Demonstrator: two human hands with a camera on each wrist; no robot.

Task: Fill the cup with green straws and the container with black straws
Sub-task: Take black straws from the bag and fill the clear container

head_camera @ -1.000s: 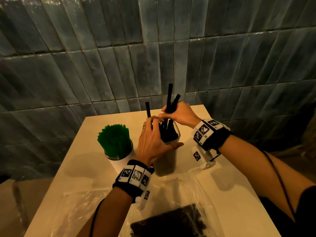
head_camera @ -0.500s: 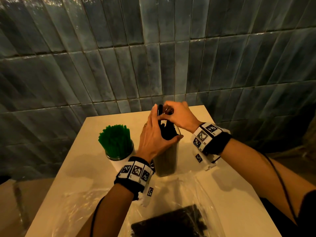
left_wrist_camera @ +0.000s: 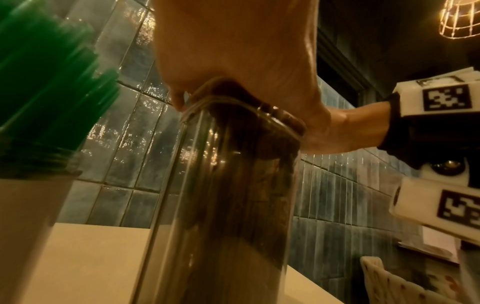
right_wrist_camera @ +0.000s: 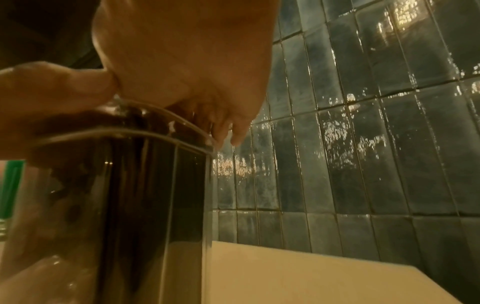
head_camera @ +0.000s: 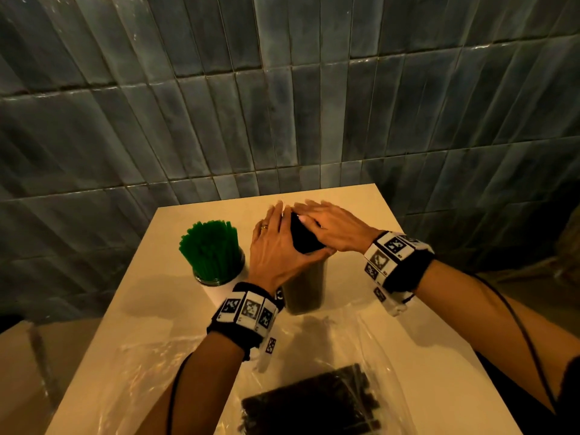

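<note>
Lying at the bottom centre of the head view, a flat bundle of loose black straws (head_camera: 314,403) sat inside a crumpled clear plastic bag (head_camera: 150,365) spread over the near part of the pale table (head_camera: 423,324). Above it, in the middle of the frame, stood the tall clear container (head_camera: 306,288), packed with black straws (head_camera: 303,238) whose tops showed dark between the two hands. The left hand (head_camera: 277,246) lay against the container's left side and rim with its fingers stretched out straight, gripping nothing. The right hand (head_camera: 334,229) came in from the right, fingers also extended, resting flat across the straw tops; the right wrist view showed its fingertips (right_wrist_camera: 237,133) reaching just past the far rim. Both wrists wore black bands with square printed markers. Just left of the container, the white cup (head_camera: 219,285) held an upright bunch of green straws (head_camera: 210,249). The table's far edge met a wall of narrow, glossy blue-grey tiles (head_camera: 282,105) filling the upper frame. At the upper right of the left wrist view hung a lit wire-cage lamp (left_wrist_camera: 459,18).
</note>
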